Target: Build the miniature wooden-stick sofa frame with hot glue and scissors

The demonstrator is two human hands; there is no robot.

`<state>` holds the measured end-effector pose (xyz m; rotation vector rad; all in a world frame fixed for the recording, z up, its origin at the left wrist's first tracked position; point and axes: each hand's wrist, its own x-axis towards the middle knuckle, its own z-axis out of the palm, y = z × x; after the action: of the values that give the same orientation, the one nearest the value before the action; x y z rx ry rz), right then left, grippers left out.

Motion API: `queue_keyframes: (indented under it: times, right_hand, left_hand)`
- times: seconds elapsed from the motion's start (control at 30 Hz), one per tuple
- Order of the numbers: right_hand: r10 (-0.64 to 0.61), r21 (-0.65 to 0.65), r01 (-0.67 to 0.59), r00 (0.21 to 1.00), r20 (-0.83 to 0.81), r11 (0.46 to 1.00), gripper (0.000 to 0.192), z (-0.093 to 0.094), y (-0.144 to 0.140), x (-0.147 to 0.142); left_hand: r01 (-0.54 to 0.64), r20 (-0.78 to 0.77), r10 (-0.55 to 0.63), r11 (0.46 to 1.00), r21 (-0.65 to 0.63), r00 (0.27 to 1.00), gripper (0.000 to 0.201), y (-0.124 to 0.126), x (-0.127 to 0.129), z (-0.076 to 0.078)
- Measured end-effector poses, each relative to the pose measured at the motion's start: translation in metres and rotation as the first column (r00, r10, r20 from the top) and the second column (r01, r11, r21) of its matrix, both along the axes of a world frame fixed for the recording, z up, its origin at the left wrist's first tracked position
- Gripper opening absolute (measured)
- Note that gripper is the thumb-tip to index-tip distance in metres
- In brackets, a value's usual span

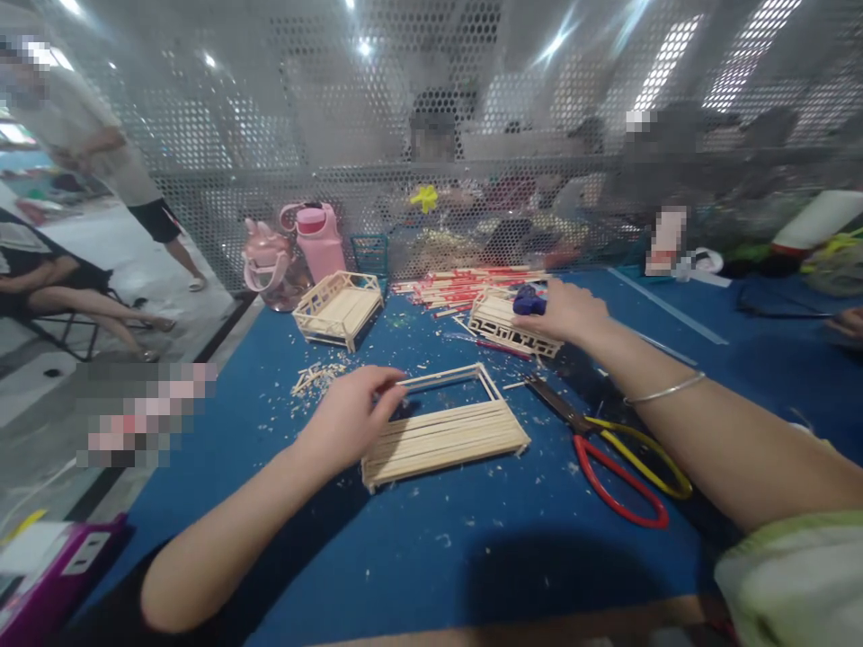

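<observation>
My left hand (354, 413) pinches the left end of a flat panel of wooden sticks (445, 436) that lies on the blue table (431, 548); a stick frame rises at the panel's far edge. My right hand (563, 310) reaches forward and rests over a small blue object (529, 301), which sits on a half-built stick structure (502, 325). A thin bracelet circles my right wrist.
Red-and-yellow-handled pliers (607, 449) lie right of the panel. A finished stick bed (337, 308), a pink bottle (320, 238) and a pile of loose sticks (472, 283) stand further back. A mesh screen (431, 135) closes the far side. People sit at left.
</observation>
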<state>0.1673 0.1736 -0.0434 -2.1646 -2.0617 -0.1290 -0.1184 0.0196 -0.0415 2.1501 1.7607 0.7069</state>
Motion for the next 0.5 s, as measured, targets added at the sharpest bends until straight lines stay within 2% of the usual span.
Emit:
queue_keyframes:
  times: [0.07, 0.17, 0.23, 0.3, 0.4, 0.5]
  right_hand:
    - [-0.018, -0.024, 0.018, 1.0, -0.003, 1.0, 0.077, -0.001, -0.001, 0.004]
    - [0.088, -0.044, -0.089, 0.996, -0.022, 0.995, 0.062, -0.004, 0.0, 0.013]
    - [0.148, -0.001, -0.148, 0.988, -0.052, 0.989, 0.061, -0.007, 0.003, 0.02]
    - [0.183, 0.033, -0.181, 0.977, -0.112, 0.983, 0.062, -0.011, 0.006, 0.026]
    - [0.191, 0.079, -0.177, 0.954, -0.233, 0.981, 0.06, -0.016, 0.009, 0.032]
    - [0.216, 0.131, -0.178, 0.894, -0.393, 0.975, 0.054, -0.02, 0.009, 0.038]
  left_hand:
    - [0.15, -0.153, -0.169, 0.98, -0.129, 0.974, 0.033, 0.012, 0.017, 0.008]
    - [0.173, -0.294, -0.276, 0.927, -0.331, 0.915, 0.041, 0.027, 0.035, 0.012]
    - [0.168, -0.298, -0.322, 0.88, -0.443, 0.899, 0.044, 0.034, 0.039, 0.011]
    - [0.186, -0.228, -0.344, 0.836, -0.516, 0.911, 0.043, 0.038, 0.039, 0.008]
    - [0.186, -0.129, -0.298, 0.823, -0.537, 0.946, 0.038, 0.041, 0.035, 0.004]
    - [0.151, -0.066, -0.198, 0.891, -0.429, 0.978, 0.031, 0.04, 0.034, -0.001]
